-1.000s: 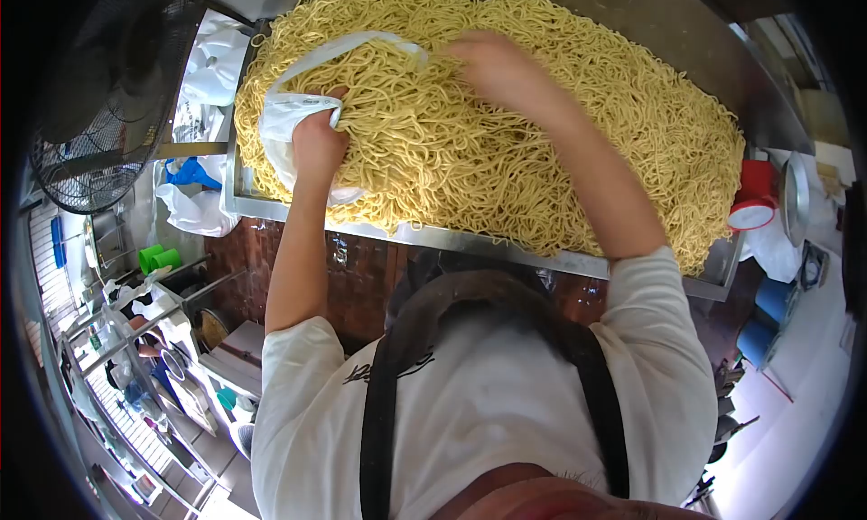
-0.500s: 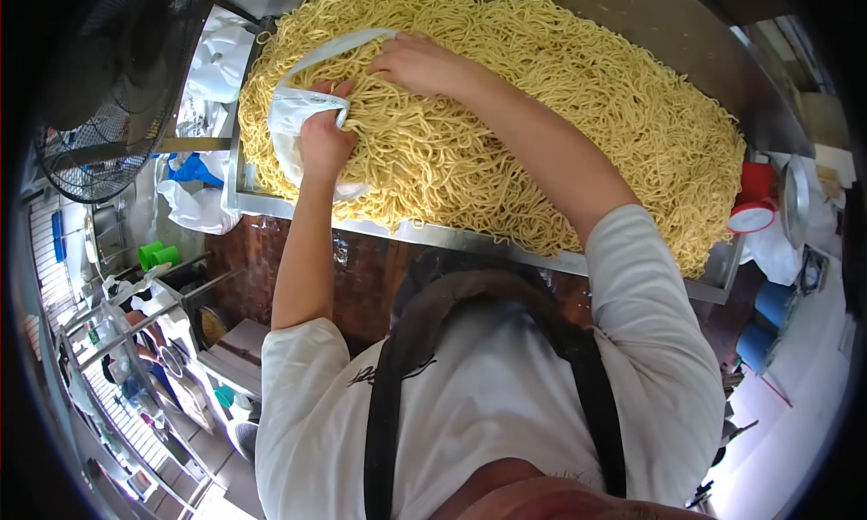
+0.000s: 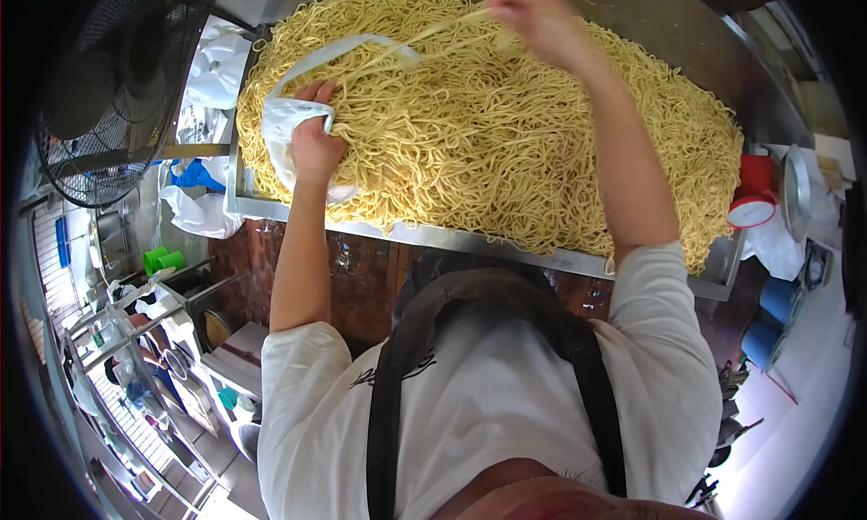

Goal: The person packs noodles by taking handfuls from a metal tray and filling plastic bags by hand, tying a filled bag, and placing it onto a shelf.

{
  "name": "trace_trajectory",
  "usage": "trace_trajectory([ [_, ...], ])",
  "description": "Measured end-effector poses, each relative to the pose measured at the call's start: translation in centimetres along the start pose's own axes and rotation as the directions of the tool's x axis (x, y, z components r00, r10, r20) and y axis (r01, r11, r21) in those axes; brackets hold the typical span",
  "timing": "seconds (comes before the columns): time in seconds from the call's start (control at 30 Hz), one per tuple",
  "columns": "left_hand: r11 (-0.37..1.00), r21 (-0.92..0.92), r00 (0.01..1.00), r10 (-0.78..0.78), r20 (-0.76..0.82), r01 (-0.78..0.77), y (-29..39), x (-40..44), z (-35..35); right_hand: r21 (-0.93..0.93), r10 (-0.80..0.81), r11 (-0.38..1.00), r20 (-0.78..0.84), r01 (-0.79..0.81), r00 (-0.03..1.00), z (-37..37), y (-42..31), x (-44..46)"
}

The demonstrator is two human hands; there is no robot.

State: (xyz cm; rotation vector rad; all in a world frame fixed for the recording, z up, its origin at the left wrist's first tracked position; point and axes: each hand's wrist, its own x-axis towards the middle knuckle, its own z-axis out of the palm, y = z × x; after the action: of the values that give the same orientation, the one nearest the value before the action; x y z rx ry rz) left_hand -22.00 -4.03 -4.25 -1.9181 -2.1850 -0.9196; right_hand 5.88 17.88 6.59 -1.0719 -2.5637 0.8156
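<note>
Two grips: left hand [image 3: 317, 148] clutching plastic bag [image 3: 282, 121], right hand [image 3: 535, 19] pinching strands [image 3: 442, 29] slanting down-left! Noodle heap [image 3: 533, 159] runs left to right.

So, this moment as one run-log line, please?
left hand: at bag's edge | right hand: raised, blurred, strands stretched toward bag | bag: open, amid noodles | noodles: heaped in tray

Head-worn, looking forward and down from close above the white shirt [image 3: 506, 403]. Takes in the noodles [image 3: 542, 159] beyond.
</note>
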Motion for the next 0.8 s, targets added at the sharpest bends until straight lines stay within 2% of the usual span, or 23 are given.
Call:
trace_trajectory([
  [0.03, 1.0, 0.022, 1.0, -0.008, -0.008, 0.008, -0.1, -0.1, 0.1, 0.183, -0.248, 0.935, -0.279, 0.305, 0.928, 0.3, 6.0, 0.6],
  [0.07, 0.999, 0.042, 1.0, -0.015, -0.017, 0.016, -0.4, -0.3, 0.4, 0.11, 0.065, 0.993, -0.165, -0.047, 0.984, -4.5, 3.9, -2.0],
  [0.1, 0.998, 0.062, 0.999, -0.021, -0.025, 0.023, -0.7, -0.4, 0.7, 0.664, 0.163, 0.746, -0.109, -0.051, 0.981, -6.1, 9.6, -2.2],
  [0.13, 0.998, 0.064, 0.999, -0.021, -0.029, 0.023, -0.8, -0.4, 0.7, -0.054, 0.005, 0.998, -0.396, -0.029, 0.918, -9.2, 11.6, -3.9],
  [0.17, 0.998, 0.066, 0.999, -0.021, -0.033, 0.024, -0.9, -0.4, 0.7, -0.151, 0.085, 0.973, -0.459, -0.172, 0.885, -11.9, 14.2, -5.1],
  [0.23, 0.997, 0.064, 0.999, -0.032, -0.023, 0.033, -1.0, -0.3, 0.7, -0.274, 0.057, 0.93, -0.552, -0.246, 0.832, -17.3, 21.1, -7.3],
  [0.3, 0.997, 0.054, 0.999, -0.052, 0.012, 0.051, -0.8, -0.2, 0.3, -0.31, 0.291, 0.761, -0.622, -0.569, 0.727, -20.2, 29.5, -9.0],
  [0.4, 0.991, -0.042, 0.989, -0.126, 0.075, 0.129, 0.1, 0.5, -0.7, -0.575, 0.405, 0.46, -0.542, -0.676, 0.736, -18.0, 37.2, -10.3],
  [0.43, 0.965, -0.18, 0.977, -0.165, 0.135, 0.188, 0.3, 0.7, -1.9, -0.528, 0.341, 0.575, -0.54, -0.625, 0.77, -14.2, 29.0, -10.0],
  [0.47, 0.918, -0.308, 0.96, -0.193, 0.201, 0.249, 0.5, 0.9, -3.4, -0.442, 0.291, 0.738, -0.472, -0.509, 0.832, -10.6, 22.9, -9.0],
  [0.5, 0.85, -0.424, 0.94, -0.213, 0.265, 0.312, 0.4, 1.2, -4.5, -0.554, 0.055, 0.795, -0.339, -0.246, 0.939, -6.3, 22.5, -7.3],
  [0.53, 0.813, -0.469, 0.932, -0.239, 0.272, 0.345, -0.1, 1.3, -5.3, -0.134, 0.232, 0.953, -0.262, -0.273, 0.937, -1.8, 15.1, -6.4],
  [0.57, 0.773, -0.513, 0.924, -0.26, 0.28, 0.373, -0.7, 1.4, -6.0, 0.306, 0.4, 0.891, -0.175, -0.337, 0.9, 2.6, 7.7, -5.4],
  [0.6, 0.73, -0.556, 0.916, -0.278, 0.289, 0.398, -1.4, 1.6, -6.7, 0.232, 0.221, 0.955, -0.132, -0.187, 0.966, 7.0, 4.5, -4.1],
  [0.63, 0.75, -0.518, 0.911, -0.31, 0.273, 0.411, -2.7, 1.6, -6.4, 0.17, -0.111, 0.975, -0.203, 0.146, 0.973, 10.8, 2.2, -2.6],
  [0.7, 0.778, -0.442, 0.895, -0.38, 0.234, 0.446, -5.5, 1.0, -5.2, 0.208, -0.271, 0.921, -0.262, 0.328, 0.926, 14.8, -3.6, -0.1],
  [0.73, 0.863, -0.233, 0.891, -0.413, 0.187, 0.449, -4.8, 1.1, -5.0, 0.153, -0.369, 0.891, -0.3, 0.426, 0.88, 17.0, -5.1, 1.6],
  [0.77, 0.885, -0.19, 0.903, -0.401, 0.155, 0.426, -4.9, 0.9, -4.7, 0.092, -0.464, 0.851, -0.332, 0.517, 0.822, 18.7, -6.2, 3.3],
  [0.8, 0.903, -0.148, 0.913, -0.388, 0.123, 0.404, -5.4, 0.4, -4.0, 0.043, -0.472, 0.863, -0.288, 0.503, 0.834, 19.7, -7.2, 4.8],
])
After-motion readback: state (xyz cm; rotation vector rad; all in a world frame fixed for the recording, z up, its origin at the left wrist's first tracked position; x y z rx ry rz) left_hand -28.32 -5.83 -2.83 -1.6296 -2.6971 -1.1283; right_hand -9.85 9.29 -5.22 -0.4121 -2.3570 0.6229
